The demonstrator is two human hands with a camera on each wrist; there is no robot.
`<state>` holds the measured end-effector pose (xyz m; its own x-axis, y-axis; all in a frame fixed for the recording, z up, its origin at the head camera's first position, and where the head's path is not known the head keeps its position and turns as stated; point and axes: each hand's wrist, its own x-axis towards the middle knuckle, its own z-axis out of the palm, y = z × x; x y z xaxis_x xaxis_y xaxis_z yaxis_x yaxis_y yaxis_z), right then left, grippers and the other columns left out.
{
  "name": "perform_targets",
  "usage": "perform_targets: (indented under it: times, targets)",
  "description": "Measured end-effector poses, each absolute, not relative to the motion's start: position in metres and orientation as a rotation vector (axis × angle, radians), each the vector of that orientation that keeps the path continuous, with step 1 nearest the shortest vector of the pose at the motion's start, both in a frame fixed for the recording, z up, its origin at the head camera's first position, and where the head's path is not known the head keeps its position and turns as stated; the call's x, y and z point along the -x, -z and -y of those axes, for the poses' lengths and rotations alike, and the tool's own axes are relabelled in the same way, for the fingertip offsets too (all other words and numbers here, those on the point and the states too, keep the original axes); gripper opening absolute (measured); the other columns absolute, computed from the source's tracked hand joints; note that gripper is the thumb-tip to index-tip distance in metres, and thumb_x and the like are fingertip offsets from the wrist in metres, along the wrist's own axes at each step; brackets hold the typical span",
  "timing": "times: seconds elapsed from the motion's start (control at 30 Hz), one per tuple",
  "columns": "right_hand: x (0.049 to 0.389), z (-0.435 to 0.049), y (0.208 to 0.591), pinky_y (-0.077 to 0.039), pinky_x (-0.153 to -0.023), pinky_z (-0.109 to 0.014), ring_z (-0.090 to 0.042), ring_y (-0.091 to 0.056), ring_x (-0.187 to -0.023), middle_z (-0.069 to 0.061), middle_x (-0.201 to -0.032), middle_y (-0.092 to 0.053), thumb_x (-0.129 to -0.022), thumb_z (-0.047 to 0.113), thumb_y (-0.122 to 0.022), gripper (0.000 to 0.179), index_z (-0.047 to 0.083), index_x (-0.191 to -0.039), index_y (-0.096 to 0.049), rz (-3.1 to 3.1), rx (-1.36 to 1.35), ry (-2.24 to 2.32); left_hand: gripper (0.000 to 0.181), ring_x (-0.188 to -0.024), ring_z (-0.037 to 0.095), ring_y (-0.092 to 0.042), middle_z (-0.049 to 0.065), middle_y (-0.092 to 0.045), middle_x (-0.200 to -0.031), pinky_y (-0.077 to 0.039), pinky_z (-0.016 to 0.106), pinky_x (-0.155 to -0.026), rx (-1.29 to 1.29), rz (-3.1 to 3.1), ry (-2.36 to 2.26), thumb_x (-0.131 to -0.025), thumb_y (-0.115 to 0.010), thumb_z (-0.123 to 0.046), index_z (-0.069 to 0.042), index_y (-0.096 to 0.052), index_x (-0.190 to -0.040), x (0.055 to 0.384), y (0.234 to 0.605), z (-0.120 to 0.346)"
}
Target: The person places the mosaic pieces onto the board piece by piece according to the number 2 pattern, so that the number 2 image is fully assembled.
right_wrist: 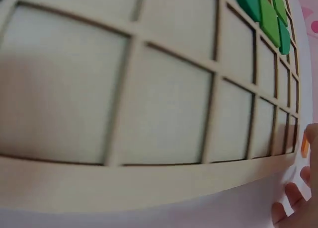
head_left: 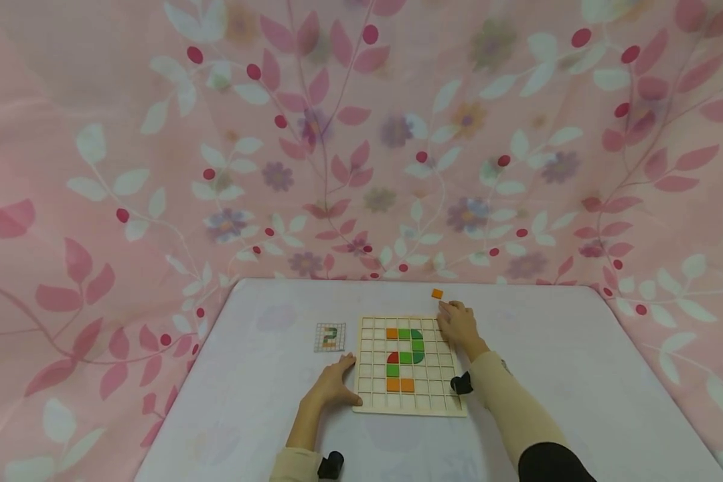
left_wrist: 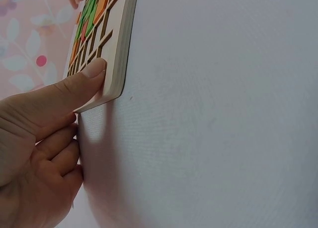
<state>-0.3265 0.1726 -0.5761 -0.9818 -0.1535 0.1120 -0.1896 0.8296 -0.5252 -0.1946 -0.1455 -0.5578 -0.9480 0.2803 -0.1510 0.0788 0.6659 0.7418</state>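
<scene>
A square wooden grid board [head_left: 440, 400] lies on the table, with green, orange and red tiles forming a "2" shape. My left hand [head_left: 331, 387] holds its left edge near the lower corner. In the left wrist view, the left thumb [left_wrist: 82, 84] presses on the frame and the other fingers curl beside and below the edge. My right hand [head_left: 460, 326] hovers at the board's far right corner, fingers loosely extended. Just beyond its fingertips lies a loose orange square tile [head_left: 436, 293]. In the right wrist view, only a sliver of orange [right_wrist: 304, 143] shows beside the fingers.
A small pattern card [head_left: 330, 337] with a similar coloured figure on a grid lies left of the board. The white table [head_left: 578, 375] ends at the back against a pink floral curtain [head_left: 361, 134].
</scene>
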Motion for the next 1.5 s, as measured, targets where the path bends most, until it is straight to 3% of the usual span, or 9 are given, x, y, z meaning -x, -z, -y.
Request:
perform_targets:
  times: [0.23, 0.43, 0.67, 0.9, 1.07, 1.27, 1.5]
  targets:
    - [0.344, -0.161, 0.556, -0.035, -0.091, -0.068, -0.056, -0.028, -0.124, -0.026, -0.152, -0.018, -0.1, 0.026, -0.04, 0.048, 0.006, -0.144, -0.036, 3.24, -0.339, -0.636, 0.092, -0.135, 0.046, -0.025, 0.022, -0.033, -0.148, -0.022, 0.06, -0.109, -0.255, -2.603, -1.169, -0.058, -0.087, -0.009, 0.006, -0.042, -0.137, 0.194, 0.556, 0.146]
    - [0.344, -0.153, 0.542, -0.027, -0.096, -0.071, -0.056, -0.022, -0.127, -0.022, -0.155, -0.011, -0.1, 0.023, -0.041, 0.046, 0.01, -0.144, -0.036, 3.344, -0.357, -0.655, 0.091, -0.135, 0.047, -0.025, 0.023, -0.034, -0.147, -0.021, 0.06, -0.109, -0.265, -2.6, -1.172, -0.058, -0.087, -0.009, 0.007, -0.042, -0.137, 0.193, 0.559, 0.146]
    - [0.35, -0.15, 0.549, -0.029, -0.095, -0.067, -0.053, -0.024, -0.127, -0.02, -0.155, -0.015, -0.101, 0.03, -0.037, 0.05, 0.009, -0.146, -0.032, 3.402, -0.31, -0.536, 0.091, -0.136, 0.045, -0.026, 0.021, -0.034, -0.147, -0.022, 0.059, -0.11, -0.255, -2.603, -1.156, -0.059, -0.087, -0.012, 0.004, -0.043, -0.137, 0.194, 0.563, 0.146]
    - [0.352, -0.156, 0.556, -0.023, -0.1, -0.07, -0.052, -0.021, -0.131, -0.02, -0.153, -0.02, -0.101, 0.036, -0.034, 0.056, 0.003, -0.146, -0.03, 3.392, -0.241, -0.471, 0.092, -0.136, 0.045, -0.025, 0.021, -0.034, -0.148, -0.022, 0.059, -0.11, -0.249, -2.612, -1.143, -0.059, -0.087, -0.011, 0.004, -0.042, -0.138, 0.196, 0.562, 0.149]
    - [0.355, -0.158, 0.554, -0.02, -0.099, -0.074, -0.055, -0.018, -0.131, -0.024, -0.152, -0.019, -0.101, 0.034, -0.035, 0.054, 0.003, -0.145, -0.032, 3.367, -0.254, -0.555, 0.092, -0.137, 0.044, -0.025, 0.02, -0.033, -0.148, -0.021, 0.059, -0.11, -0.239, -2.611, -1.148, -0.059, -0.087, -0.011, 0.005, -0.042, -0.138, 0.196, 0.56, 0.15]
    - [0.36, -0.15, 0.549, -0.024, -0.094, -0.072, -0.054, -0.024, -0.125, -0.022, -0.153, -0.018, -0.1, 0.033, -0.037, 0.053, 0.007, -0.145, -0.032, 3.336, -0.34, -0.655, 0.092, -0.136, 0.044, -0.026, 0.021, -0.034, -0.147, -0.022, 0.059, -0.11, -0.26, -2.623, -1.16, -0.059, -0.087, -0.011, 0.006, -0.042, -0.137, 0.196, 0.558, 0.15]
    - [0.365, -0.145, 0.544, -0.018, -0.099, -0.074, -0.055, -0.019, -0.131, -0.02, -0.154, -0.016, -0.101, 0.034, -0.037, 0.055, 0.007, -0.148, -0.027, 3.39, -0.367, -0.583, 0.092, -0.137, 0.043, -0.025, 0.02, -0.034, -0.148, -0.021, 0.059, -0.11, -0.258, -2.612, -1.152, -0.06, -0.087, -0.012, 0.004, -0.042, -0.138, 0.198, 0.56, 0.147]
